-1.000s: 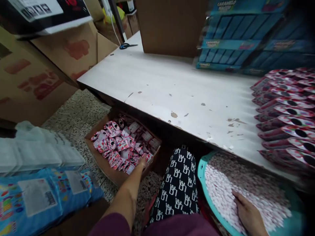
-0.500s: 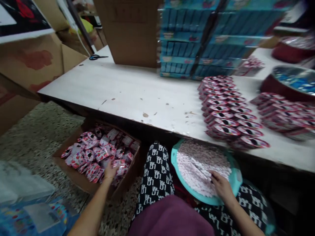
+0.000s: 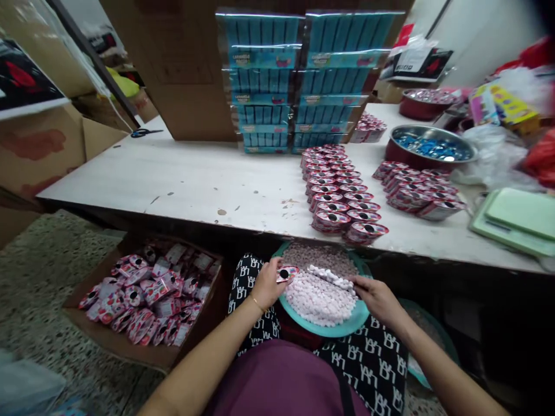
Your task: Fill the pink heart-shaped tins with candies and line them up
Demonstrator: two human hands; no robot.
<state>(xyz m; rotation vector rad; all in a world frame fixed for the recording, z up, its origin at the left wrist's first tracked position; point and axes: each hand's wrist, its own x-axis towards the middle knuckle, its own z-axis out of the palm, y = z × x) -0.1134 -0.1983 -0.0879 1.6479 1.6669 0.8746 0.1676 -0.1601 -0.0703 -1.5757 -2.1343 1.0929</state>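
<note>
My left hand (image 3: 266,284) is closed on a small pink and white packet (image 3: 286,274) with a black round spot on it, over the left rim of a turquoise basin (image 3: 299,326). Small whitish pellets (image 3: 321,303) fill the basin, which rests on my lap. Over them, my right hand (image 3: 381,300) grips the right end of a narrow scoop (image 3: 332,278) heaped with white pellets. Its handle is hidden by my fingers. To the left on the floor stands a cardboard box (image 3: 125,352) full of similar pink packets (image 3: 143,289).
On the white table (image 3: 186,179) stand two rows of pink packets (image 3: 332,216), with another group (image 3: 418,190) at right. Behind are bagged blue packs (image 3: 269,84), a metal bowl (image 3: 429,130) of blue pieces, a green scale (image 3: 515,219) and scissors (image 3: 145,132).
My left hand has moved from the cardboard box to the basin, bringing a pink packet. The scoop in my right hand is now heaped with pellets. The view has shifted right.
</note>
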